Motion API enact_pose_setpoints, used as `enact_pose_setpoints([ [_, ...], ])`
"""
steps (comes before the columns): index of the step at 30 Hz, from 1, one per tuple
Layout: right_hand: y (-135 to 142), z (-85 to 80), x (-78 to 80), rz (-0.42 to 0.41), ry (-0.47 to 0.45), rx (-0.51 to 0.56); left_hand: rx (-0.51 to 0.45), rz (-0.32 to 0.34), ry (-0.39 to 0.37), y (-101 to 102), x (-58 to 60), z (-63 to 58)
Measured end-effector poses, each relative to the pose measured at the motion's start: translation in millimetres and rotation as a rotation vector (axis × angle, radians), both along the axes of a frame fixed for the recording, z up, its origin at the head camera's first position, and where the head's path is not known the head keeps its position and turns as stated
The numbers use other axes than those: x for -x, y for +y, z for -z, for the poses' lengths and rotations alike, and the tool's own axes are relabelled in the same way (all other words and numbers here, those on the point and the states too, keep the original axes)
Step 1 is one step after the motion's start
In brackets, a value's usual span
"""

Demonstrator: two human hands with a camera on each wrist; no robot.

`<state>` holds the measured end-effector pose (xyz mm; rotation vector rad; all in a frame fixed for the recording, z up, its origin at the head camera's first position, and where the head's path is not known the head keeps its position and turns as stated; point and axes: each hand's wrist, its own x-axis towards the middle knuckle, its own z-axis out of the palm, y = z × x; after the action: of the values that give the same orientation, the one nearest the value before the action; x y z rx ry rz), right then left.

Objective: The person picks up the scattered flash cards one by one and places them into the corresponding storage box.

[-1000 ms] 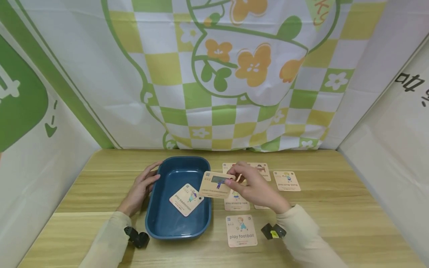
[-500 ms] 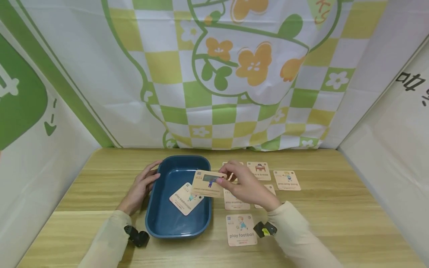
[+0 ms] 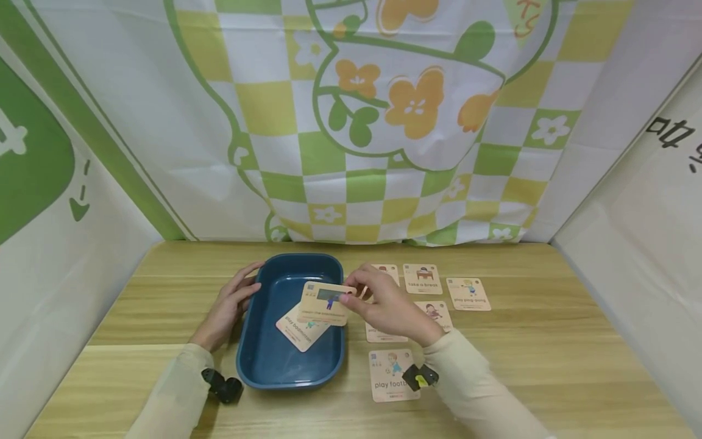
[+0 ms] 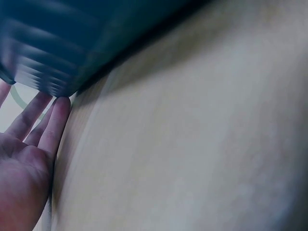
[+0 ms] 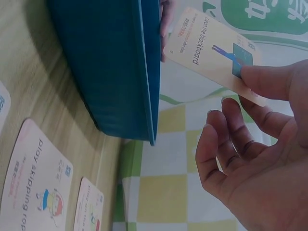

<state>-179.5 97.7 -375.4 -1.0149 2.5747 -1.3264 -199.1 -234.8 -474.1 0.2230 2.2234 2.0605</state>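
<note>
My right hand (image 3: 384, 302) pinches a "clean the blackboard" card (image 5: 204, 53) by its edge between thumb and forefinger, the other fingers loosely bent. The card hangs over the right half of a blue tray (image 3: 263, 366) and overlaps a "play badminton" card (image 3: 298, 332) lying inside it. My left hand (image 3: 230, 305) rests against the tray's left side, its fairly straight fingertips touching the wall, as the left wrist view also shows.
Right of the tray lie several picture cards, among them a "take a break" card (image 3: 422, 280), a "play ping-pong" card (image 3: 468, 294), a "play skipping rope" card (image 5: 38, 183) and a "play football" card (image 3: 386, 390). A patterned cloth (image 3: 373, 189) hangs behind the wooden table (image 3: 576, 341).
My right hand has carried the blackboard card leftward, from the tray's right rim to over its inside, covering more of the badminton card. My left hand stays at the tray.
</note>
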Motion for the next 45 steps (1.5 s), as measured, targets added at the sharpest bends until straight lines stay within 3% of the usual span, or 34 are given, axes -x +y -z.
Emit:
enact_pose_setpoints([
  [25,-15,15.7,-3.7,-0.007,-0.005,-0.082,-0.044,0.014,-0.001,-1,2.0,1.4],
  [45,-18,23.3,-4.8,-0.021,-0.057,-0.137,-0.013,0.0,-0.008,-1,1.2,0.7],
])
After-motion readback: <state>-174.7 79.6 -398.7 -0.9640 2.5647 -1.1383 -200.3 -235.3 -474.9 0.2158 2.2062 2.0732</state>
